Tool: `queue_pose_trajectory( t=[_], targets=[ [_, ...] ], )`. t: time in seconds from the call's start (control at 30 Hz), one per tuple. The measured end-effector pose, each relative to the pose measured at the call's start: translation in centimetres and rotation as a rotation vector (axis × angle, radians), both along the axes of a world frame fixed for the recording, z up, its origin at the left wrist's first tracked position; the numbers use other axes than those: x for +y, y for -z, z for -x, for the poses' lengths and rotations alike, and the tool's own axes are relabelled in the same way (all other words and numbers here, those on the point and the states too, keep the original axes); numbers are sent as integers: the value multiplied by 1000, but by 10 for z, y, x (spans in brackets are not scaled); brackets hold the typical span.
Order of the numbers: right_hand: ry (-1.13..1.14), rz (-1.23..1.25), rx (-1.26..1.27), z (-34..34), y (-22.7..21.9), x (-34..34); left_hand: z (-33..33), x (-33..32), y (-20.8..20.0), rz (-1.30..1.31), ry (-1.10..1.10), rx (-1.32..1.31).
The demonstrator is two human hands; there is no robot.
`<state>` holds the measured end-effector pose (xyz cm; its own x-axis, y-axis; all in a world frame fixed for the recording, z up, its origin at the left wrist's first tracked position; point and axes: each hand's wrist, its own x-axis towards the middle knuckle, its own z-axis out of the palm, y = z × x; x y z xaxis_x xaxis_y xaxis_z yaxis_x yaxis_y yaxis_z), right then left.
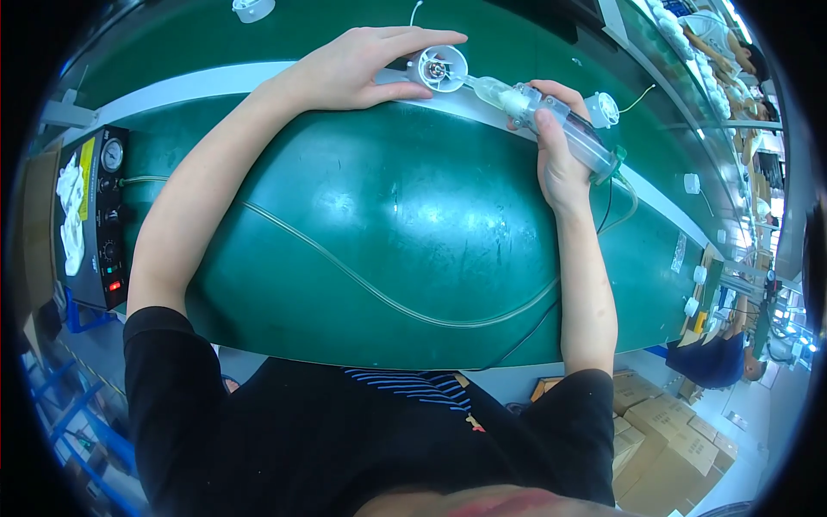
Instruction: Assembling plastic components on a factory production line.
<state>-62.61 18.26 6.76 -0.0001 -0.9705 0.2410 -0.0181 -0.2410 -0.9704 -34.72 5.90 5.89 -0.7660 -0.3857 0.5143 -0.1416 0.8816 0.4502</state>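
Observation:
Between the thumb and fingers of my left hand (353,71) is a small white round plastic housing (459,65). Its open end faces up, showing spokes and a metal part in the middle. My right hand (558,146) is wrapped around a clear dispensing syringe (588,148) with a whitish filling near its front. The syringe lies tilted, its thin nozzle reaching to the right rim of the housing. Whether the tip touches the inside is too small to tell. A green cap closes the syringe's back end, where a clear air hose (636,202) joins it.
A black dispenser box (108,233) with a gauge stands at the bench's left end. Its hose (345,274) crosses the green bench mat (388,189). More white housings (603,110) sit along the white rail (233,83). Cardboard boxes (668,448) and other people are at the right.

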Motion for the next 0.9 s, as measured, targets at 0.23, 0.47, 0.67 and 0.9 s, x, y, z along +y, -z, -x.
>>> queue_pose_trajectory(
  t=[0.23, 0.47, 0.67, 0.9],
  targets=[
    [25, -7, 26, 0, 1, 3, 0, 0, 7, -33, -59, -26],
    [14, -4, 16, 0, 0, 0, -1, -5, 7, 13, -39, -3],
    [27, 8, 22, 0, 1, 1, 0, -6, 11, 51, -35, 44],
    [110, 50, 29, 6, 2, 0, -6, -26, 13, 70, -399, 55]
  ],
)
